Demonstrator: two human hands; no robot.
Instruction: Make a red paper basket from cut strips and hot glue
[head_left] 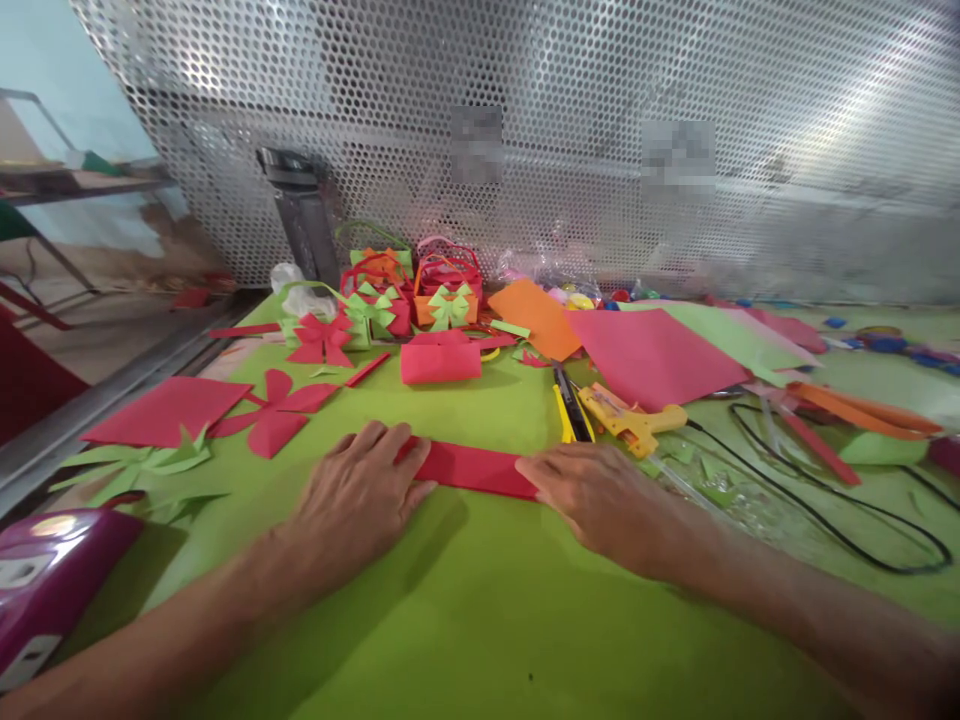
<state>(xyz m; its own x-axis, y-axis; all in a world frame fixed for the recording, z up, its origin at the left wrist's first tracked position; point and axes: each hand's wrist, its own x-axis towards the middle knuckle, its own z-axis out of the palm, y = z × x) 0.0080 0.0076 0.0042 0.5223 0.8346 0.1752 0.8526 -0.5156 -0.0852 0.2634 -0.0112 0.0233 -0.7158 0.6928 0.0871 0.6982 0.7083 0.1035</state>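
Note:
A folded red paper strip [474, 468] lies flat across the green work surface [480, 620], its long side running left to right. On its left end, my left hand [365, 487] is closed, with thumb and fingers at the edge. My right hand [600, 497] grips the right end with its fingertips; the parts under the fingers are hidden. Just behind the strip stands a folded red paper piece [441, 362]. Beyond my right hand are a yellow and black utility knife [573, 402] and a yellow glue gun [630, 418].
Left are a red paper sheet [166, 410], a red petal cutout [277, 412], green cutouts [142, 460] and a purple device [56, 575]. Small paper baskets [448, 300] and a bottle [304, 220] stand before a perforated metal panel [570, 110]. A black cord [817, 535] loops at right.

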